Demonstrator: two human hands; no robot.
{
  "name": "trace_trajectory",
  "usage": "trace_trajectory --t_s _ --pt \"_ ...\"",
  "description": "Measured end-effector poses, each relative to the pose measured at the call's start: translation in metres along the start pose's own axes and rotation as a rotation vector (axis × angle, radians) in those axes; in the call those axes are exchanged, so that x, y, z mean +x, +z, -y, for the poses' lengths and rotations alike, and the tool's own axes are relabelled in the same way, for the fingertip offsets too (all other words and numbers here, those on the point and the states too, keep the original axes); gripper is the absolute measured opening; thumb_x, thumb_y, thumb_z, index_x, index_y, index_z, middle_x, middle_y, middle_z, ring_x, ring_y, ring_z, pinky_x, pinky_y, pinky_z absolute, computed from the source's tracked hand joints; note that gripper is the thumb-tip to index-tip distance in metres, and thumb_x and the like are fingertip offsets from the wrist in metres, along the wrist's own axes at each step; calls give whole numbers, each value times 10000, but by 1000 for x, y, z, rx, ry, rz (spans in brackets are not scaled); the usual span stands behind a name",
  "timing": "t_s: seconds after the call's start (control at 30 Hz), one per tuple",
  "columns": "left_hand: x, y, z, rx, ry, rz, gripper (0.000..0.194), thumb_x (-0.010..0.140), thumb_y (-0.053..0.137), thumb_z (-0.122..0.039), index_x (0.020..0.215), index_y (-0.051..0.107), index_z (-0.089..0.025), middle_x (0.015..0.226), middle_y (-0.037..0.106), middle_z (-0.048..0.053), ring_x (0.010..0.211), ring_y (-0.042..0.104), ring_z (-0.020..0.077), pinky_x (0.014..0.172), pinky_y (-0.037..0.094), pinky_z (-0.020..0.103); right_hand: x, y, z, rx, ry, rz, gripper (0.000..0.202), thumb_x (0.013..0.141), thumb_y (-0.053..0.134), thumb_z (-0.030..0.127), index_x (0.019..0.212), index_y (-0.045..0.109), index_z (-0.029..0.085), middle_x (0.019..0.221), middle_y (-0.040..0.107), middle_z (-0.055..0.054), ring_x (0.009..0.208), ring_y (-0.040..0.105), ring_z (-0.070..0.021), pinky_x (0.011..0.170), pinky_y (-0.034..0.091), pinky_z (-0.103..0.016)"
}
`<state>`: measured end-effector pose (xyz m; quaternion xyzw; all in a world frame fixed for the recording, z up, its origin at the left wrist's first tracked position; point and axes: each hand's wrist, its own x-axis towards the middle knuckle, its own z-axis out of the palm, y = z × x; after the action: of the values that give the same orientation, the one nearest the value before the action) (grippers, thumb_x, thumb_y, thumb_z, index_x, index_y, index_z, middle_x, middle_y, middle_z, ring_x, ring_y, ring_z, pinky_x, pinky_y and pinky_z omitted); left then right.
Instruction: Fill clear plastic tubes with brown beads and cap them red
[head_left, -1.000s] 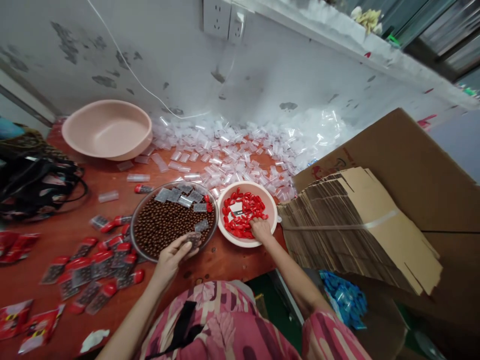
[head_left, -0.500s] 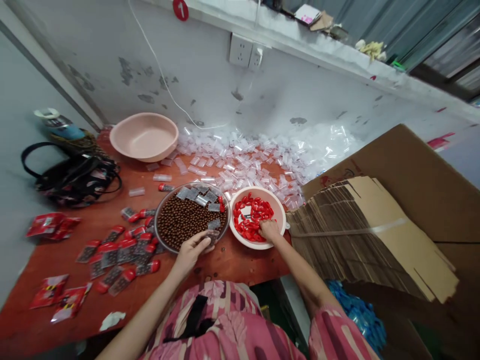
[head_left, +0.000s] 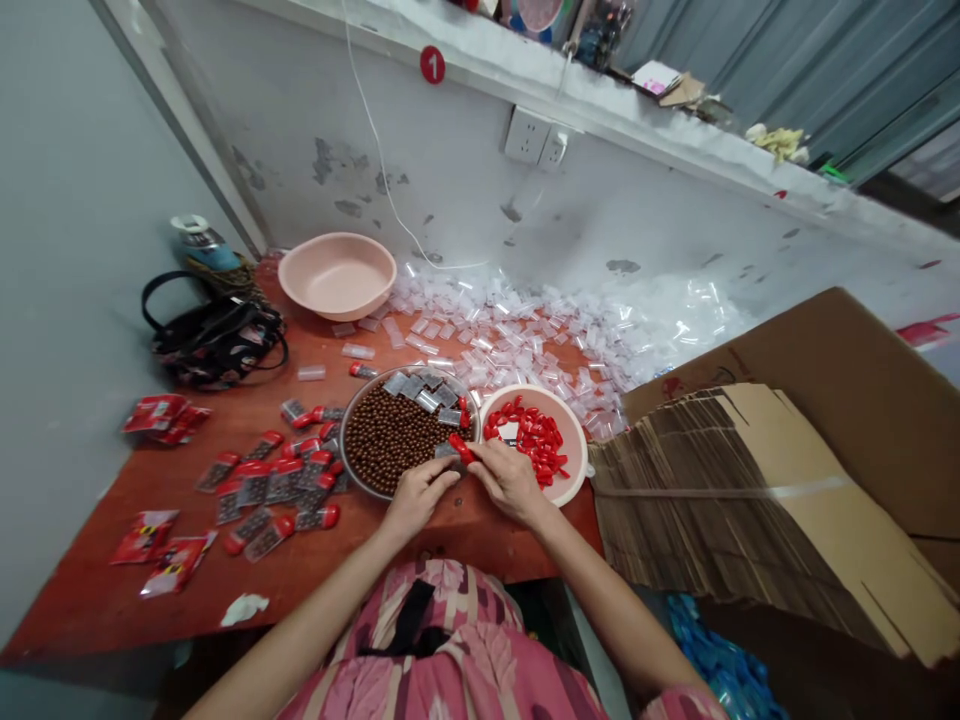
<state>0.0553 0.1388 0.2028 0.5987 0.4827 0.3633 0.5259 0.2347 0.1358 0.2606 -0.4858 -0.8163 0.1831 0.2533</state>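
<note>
A scuffed grey wall (head_left: 457, 210) stands behind the red bench (head_left: 495, 545). At the centre of the frame, the right hand (head_left: 508, 480) has its grip clamped on a red cap (head_left: 461, 449). Just beside it is the left hand (head_left: 418, 498), fingers bent; whether its grip closes on anything I cannot tell. Above the hands sit a bowl (head_left: 343, 440) of brown beads and, to its right, a pale bowl (head_left: 571, 432) of red caps. Filled packs (head_left: 283, 482) lie left of centre; cardboard (head_left: 705, 500) fills the lower right.
</note>
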Motion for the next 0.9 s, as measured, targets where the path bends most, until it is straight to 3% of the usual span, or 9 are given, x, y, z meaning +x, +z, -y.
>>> trace_trajectory --t_s 0.27,0.37,0.47,0.6,0.7,0.9 --pt "-7 -4 -4 137 156 -96 256 810 505 -275 984 664 -176 1003 682 67 913 630 195 830 476 313 -4 7 4 -166 -54 77 262 899 365 235 1113 502 170 786 514 -56 693 486 -145 618 410 -233" --pt "-5 -4 -8 212 240 -82 258 821 495 -258 995 661 -166 992 683 83 900 635 191 818 479 301 -1 6 6 -252 -68 106 248 893 366 218 1082 509 146 754 490 -56 665 460 -151 590 387 -238" --pt "0 -8 -13 269 291 -32 265 824 489 -254 1013 655 -170 985 685 84 894 635 190 808 476 290 3 2 1 -181 -91 128 218 893 374 221 1026 524 137 749 476 -48 643 447 -139 575 378 -229" --pt "3 -17 -23 203 244 69 257 819 491 -252 996 664 -183 953 693 60 836 640 179 758 475 268 5 -6 0 5 -116 141 204 903 373 254 1011 518 160 747 462 -30 660 454 -126 600 389 -221" --pt "0 -17 -28 130 171 152 254 820 484 -261 971 671 -179 896 702 47 767 639 169 698 471 252 2 -11 4 -12 -107 206 218 900 373 237 1066 498 171 759 468 -30 669 457 -129 599 386 -225" --pt "-3 -10 -30 258 190 101 252 831 441 -267 860 683 -202 859 680 61 777 610 176 721 430 244 4 -4 -9 -103 -148 269 261 902 369 259 1103 504 162 770 500 -42 679 475 -134 603 408 -224"
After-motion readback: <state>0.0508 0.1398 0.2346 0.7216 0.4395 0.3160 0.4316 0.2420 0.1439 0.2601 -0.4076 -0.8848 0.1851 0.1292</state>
